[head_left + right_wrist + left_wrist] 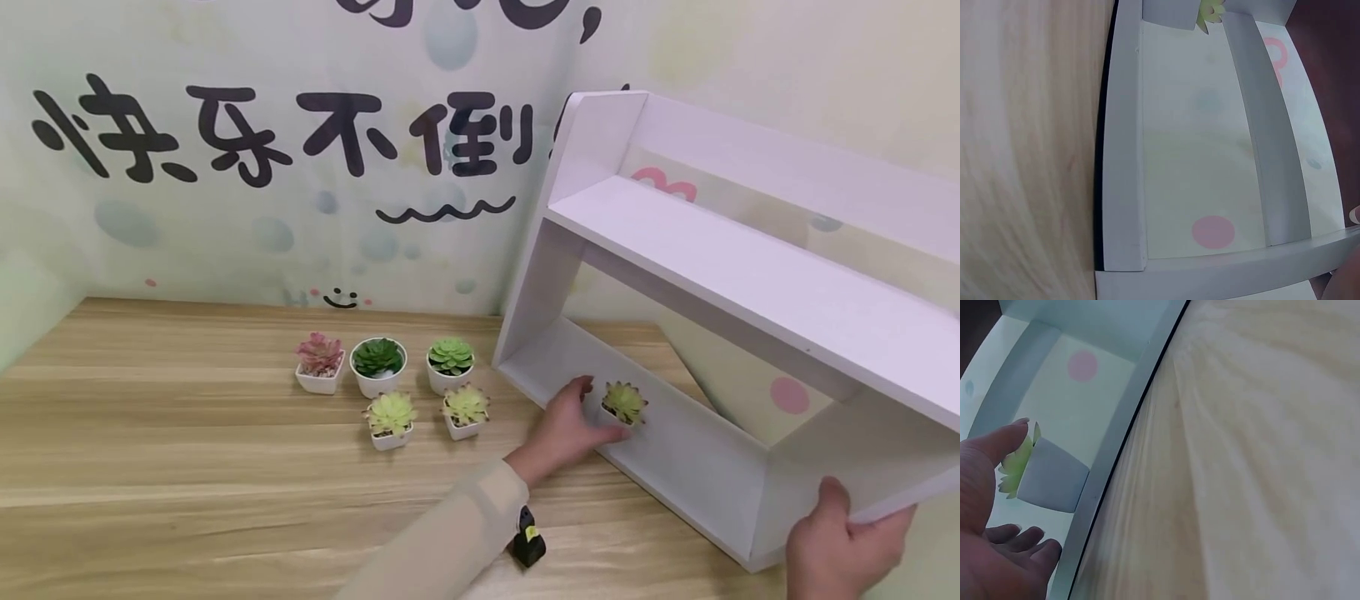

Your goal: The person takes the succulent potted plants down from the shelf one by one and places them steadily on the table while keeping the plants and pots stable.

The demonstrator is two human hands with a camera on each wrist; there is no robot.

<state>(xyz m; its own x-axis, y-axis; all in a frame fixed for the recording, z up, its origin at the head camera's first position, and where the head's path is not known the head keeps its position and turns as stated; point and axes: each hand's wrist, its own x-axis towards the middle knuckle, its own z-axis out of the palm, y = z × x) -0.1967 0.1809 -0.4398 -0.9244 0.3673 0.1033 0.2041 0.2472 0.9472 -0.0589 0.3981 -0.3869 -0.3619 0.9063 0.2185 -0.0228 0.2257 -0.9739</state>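
A potted succulent point(624, 403) with pale green leaves and a white pot stands on the lower board of a white shelf unit point(675, 467). My left hand point(564, 429) is around it, thumb on the near side and fingers on the far side. In the left wrist view a gap shows between the fingers point(1022, 540) and the pot point(1054, 477); the thumb lies by the leaves, and whether it touches them I cannot tell. At the unit's right end my right hand point(843, 542) grips the edge of the side panel, thumb on its inner face.
Left of the unit, several potted succulents stand on the wood-grain table point(187, 467): a reddish one point(320, 364), a dark green one point(378, 367), a bright green one point(451, 363) and two pale ones. A small black object point(528, 542) is beside my left sleeve. A printed wall point(225, 225) rises behind.
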